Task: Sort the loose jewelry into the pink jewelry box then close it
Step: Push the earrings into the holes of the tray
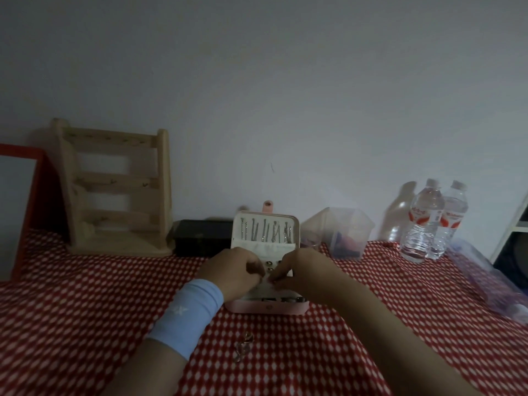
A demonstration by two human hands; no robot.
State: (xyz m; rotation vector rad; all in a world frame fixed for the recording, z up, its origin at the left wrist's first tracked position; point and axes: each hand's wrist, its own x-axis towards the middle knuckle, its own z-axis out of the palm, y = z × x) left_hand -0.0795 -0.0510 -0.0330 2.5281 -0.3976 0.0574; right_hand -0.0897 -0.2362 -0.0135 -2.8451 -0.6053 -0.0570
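My left hand (pixel 233 270) and right hand (pixel 298 268) curled fingertip to fingertip inside the open pink jewelry box (pixel 268 307), midway across the red checked cloth (pixel 85 310). It was too dim to tell what, if anything, they pinched. The loose jewelry (pixel 243 347) lay nearer me: light, slippery, probably best pinched by a loop.

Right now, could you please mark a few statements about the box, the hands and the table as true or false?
1. The box is open. True.
2. The left hand and right hand both reach into the box. True.
3. No jewelry is left on the cloth. False: a few pieces lie on it, in front of the box.
4. The bottles stand left of the box. False: both stand to its right.
5. The wristband is on the right wrist. False: it is on the left.
6. Chains hang in the lid. True.
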